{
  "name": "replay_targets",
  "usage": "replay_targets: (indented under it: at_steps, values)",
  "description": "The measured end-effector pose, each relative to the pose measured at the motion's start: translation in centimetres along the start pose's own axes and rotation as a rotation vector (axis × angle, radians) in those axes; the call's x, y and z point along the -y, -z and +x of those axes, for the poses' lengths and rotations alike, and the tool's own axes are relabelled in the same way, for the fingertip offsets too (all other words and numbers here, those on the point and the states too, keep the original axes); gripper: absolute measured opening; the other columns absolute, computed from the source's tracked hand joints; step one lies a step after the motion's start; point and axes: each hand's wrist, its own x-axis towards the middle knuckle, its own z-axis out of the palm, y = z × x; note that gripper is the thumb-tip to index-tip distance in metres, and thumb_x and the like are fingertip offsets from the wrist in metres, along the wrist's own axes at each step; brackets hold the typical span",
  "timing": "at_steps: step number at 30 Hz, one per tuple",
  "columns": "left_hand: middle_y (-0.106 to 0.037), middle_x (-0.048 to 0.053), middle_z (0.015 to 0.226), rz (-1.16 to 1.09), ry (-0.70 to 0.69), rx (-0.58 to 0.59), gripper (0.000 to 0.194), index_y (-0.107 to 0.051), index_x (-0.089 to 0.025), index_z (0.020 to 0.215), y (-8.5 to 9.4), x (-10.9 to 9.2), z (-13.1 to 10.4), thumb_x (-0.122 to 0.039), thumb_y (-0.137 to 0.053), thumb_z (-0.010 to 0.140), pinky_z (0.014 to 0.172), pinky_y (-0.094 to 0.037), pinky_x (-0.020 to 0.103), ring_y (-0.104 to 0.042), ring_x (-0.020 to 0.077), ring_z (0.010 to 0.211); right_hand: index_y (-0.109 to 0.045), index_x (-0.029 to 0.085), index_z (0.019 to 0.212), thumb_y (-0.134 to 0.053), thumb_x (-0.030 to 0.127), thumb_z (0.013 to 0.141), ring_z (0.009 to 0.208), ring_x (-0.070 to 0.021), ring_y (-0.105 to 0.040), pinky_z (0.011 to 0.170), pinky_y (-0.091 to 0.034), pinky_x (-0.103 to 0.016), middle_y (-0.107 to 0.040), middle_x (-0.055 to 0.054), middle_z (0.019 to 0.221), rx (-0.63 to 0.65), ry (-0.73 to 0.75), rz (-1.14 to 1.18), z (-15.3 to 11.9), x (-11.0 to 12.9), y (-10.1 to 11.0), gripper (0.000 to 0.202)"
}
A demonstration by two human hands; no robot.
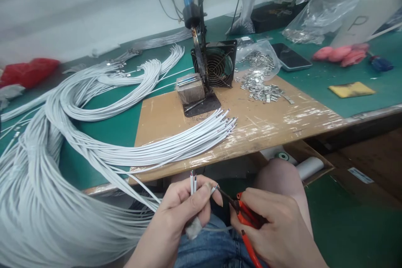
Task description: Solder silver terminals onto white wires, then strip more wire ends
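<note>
My left hand (185, 205) pinches several white cables (192, 185) above my lap. Two cable ends point upward, and another sticks out to the right between thumb and finger. My right hand (270, 222) is wrapped around red-handled pliers (243, 213); whether they are cutters or another kind I cannot make out. Their dark jaws touch or nearly touch the tip of the cable pointing right. A greyish wrapped piece shows under my left hand. A large bundle of white cables (176, 146) lies just beyond, with its stripped ends on the brown board.
A soldering iron (196, 42) on a stand points down over a small block (190, 90). Behind it stands a fan (216, 65). Small metal connectors (262, 83) spill from a plastic bag. A phone (291, 56) and a yellow sponge (351, 90) lie to the right.
</note>
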Motion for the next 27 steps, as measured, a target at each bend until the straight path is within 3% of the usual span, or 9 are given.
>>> replay_targets:
  at_steps: [10,16,23,27]
  values:
    - [-0.039,-0.005,0.055,-0.064,0.008,0.027,0.03,-0.071,-0.014,0.083,0.18,-0.24,-0.14,-0.041,-0.066,0.096,0.053,-0.016,0.027,-0.023,0.0106,0.055,-0.021,0.023,0.072,-0.058,0.009,0.084,0.05,-0.0072,-0.033,0.048,-0.026,-0.02,-0.03,0.007,0.06,-0.067,-0.007,0.039,-0.29,0.1,-0.38,0.042]
    - [-0.043,-0.005,0.057,-0.07,-0.022,0.007,0.028,-0.07,-0.015,0.085,0.03,-0.06,-0.04,-0.041,-0.069,0.095,0.053,-0.017,0.026,-0.025,0.0099,0.055,-0.022,0.024,0.072,-0.058,0.009,0.078,0.053,-0.0096,-0.038,0.048,-0.028,-0.023,-0.035,0.005,0.061,0.008,-0.057,0.022,-0.29,0.44,-0.08,0.039]
    - [-0.044,-0.005,0.056,-0.072,-0.02,-0.015,0.03,-0.069,-0.017,0.084,-0.26,-0.02,-0.1,-0.044,-0.071,0.094,0.049,-0.014,0.025,-0.024,0.0084,0.05,-0.021,0.023,0.071,-0.057,0.013,0.088,0.051,-0.0085,-0.034,0.047,-0.029,-0.022,-0.032,0.006,0.06,-0.004,-0.104,0.07,-0.2,0.3,-0.02,0.041]
    - [-0.046,-0.005,0.055,-0.054,-0.013,-0.016,0.031,-0.071,-0.017,0.083,-0.23,0.06,-0.14,-0.045,-0.07,0.094,0.049,-0.015,0.026,-0.027,0.008,0.049,-0.019,0.023,0.072,-0.057,0.01,0.082,0.051,-0.0084,-0.034,0.047,-0.028,-0.022,-0.031,0.006,0.059,0.008,-0.101,0.091,-0.33,0.48,0.03,0.041]
